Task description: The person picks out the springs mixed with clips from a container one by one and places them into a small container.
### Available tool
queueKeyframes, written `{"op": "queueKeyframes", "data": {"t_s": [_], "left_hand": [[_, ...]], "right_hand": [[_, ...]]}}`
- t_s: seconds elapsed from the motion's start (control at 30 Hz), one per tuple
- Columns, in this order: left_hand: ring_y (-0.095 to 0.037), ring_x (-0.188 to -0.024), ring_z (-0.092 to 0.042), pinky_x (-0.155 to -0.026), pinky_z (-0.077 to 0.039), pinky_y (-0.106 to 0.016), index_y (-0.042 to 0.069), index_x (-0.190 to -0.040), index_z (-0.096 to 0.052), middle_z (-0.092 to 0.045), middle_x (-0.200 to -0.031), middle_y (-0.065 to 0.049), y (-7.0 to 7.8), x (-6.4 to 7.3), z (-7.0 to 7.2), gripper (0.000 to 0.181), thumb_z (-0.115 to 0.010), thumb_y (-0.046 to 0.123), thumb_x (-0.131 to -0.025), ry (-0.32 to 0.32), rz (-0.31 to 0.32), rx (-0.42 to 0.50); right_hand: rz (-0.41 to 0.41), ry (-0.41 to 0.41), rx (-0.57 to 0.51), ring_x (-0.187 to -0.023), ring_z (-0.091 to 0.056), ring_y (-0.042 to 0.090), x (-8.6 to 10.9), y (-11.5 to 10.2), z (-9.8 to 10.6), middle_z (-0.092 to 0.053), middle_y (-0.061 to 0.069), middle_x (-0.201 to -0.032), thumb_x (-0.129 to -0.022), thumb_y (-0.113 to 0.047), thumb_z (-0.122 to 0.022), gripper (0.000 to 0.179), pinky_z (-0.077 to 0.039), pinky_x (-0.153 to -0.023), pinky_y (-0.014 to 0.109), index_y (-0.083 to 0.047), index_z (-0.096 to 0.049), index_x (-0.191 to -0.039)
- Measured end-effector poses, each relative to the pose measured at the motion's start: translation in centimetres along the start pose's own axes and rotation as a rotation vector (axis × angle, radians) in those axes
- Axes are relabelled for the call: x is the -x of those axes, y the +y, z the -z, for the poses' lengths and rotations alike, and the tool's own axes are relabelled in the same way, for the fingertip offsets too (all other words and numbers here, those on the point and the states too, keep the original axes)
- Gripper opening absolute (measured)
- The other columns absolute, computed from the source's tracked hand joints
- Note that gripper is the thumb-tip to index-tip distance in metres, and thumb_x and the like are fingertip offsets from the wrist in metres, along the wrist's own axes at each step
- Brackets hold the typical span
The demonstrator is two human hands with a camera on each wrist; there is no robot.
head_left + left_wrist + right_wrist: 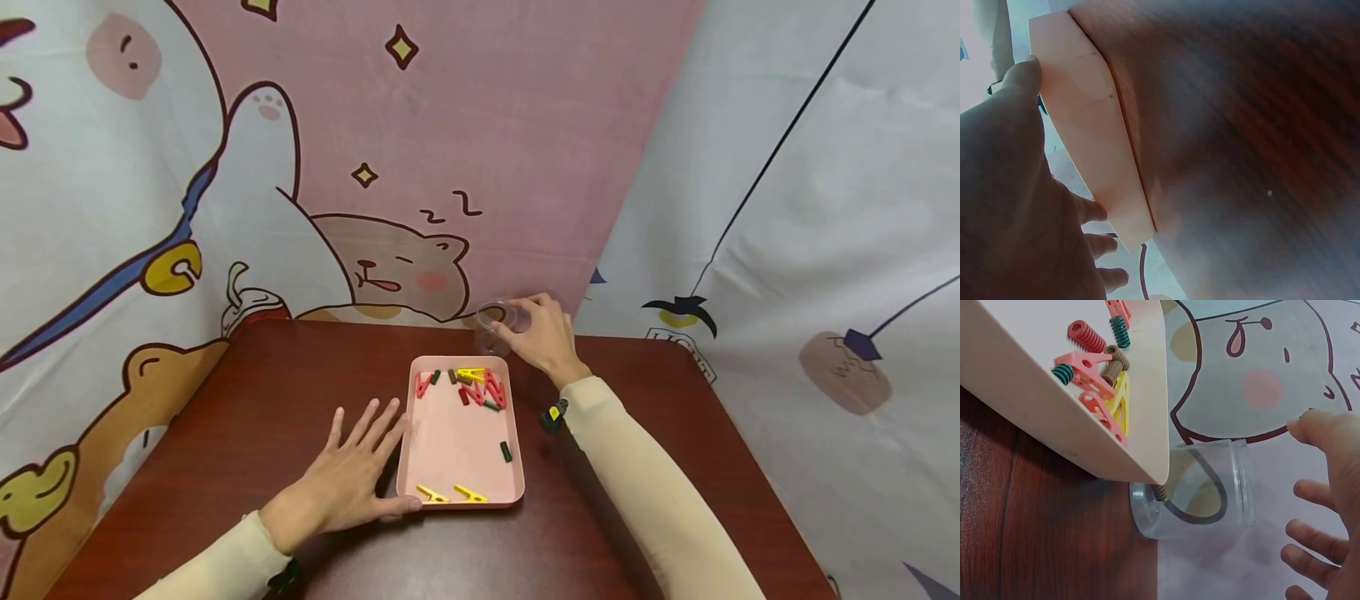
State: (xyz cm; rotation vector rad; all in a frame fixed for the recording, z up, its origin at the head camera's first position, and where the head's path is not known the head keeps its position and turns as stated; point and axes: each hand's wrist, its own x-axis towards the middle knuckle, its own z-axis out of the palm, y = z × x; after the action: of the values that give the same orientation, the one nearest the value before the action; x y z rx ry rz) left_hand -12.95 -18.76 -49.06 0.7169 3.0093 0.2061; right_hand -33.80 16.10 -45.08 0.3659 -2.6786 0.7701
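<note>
My left hand (341,483) has its fingers spread along the left side of a pink tray (453,437). Its thumb touches the near left corner. At the far edge of the table, my right hand (546,337) is beside a clear plastic jar (489,340). In the right wrist view its fingertips stand apart from the jar's rim, with a gap between. A brown spring (1160,492) lies at the bottom of the jar. Red clip halves (495,389), a yellow clip half (470,374) and several small springs lie at the tray's far end.
Two yellow clip halves (470,493) lie along the tray's near wall, and a dark green spring (506,452) is by its right wall. The dark red wooden table (300,408) ends at a printed cartoon cloth (525,167) behind the jar.
</note>
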Motion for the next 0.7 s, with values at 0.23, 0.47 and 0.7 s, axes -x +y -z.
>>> {"op": "queueKeyframes", "data": {"t_s": [0.23,0.47,0.7], "left_hand": [[-0.050,-0.182,-0.022,-0.136,-0.015,-0.091,0.011,-0.184,-0.036,-0.023,-0.196,-0.016,0.0,0.0,0.1,0.129,-0.062,0.099,-0.094,-0.003,0.003,0.002],[-0.050,-0.181,-0.024,-0.136,-0.017,-0.090,0.011,-0.183,-0.037,-0.024,-0.196,-0.017,0.0,0.0,0.0,0.128,-0.064,0.098,-0.094,0.007,-0.004,-0.007],[-0.051,-0.180,-0.026,-0.136,-0.017,-0.090,0.011,-0.183,-0.038,-0.024,-0.196,-0.016,-0.1,0.0,-0.2,0.128,-0.063,0.098,-0.093,0.018,-0.012,-0.018]], "right_hand": [[0.035,-0.008,0.014,-0.145,-0.062,0.041,0.8,-0.8,0.5,-0.069,0.014,-0.150,-0.100,-0.056,-0.088,0.059,-0.045,-0.127,0.073,-0.022,-0.082,-0.148],[0.071,-0.010,0.019,-0.142,-0.063,0.041,2.0,-1.9,0.7,-0.069,0.014,-0.148,-0.099,-0.053,-0.090,0.056,-0.046,-0.125,0.071,-0.021,-0.084,-0.144],[0.097,-0.030,0.040,-0.143,-0.062,0.042,3.3,-2.9,1.1,-0.069,0.016,-0.149,-0.099,-0.054,-0.090,0.058,-0.047,-0.125,0.073,-0.018,-0.084,-0.144]]}}
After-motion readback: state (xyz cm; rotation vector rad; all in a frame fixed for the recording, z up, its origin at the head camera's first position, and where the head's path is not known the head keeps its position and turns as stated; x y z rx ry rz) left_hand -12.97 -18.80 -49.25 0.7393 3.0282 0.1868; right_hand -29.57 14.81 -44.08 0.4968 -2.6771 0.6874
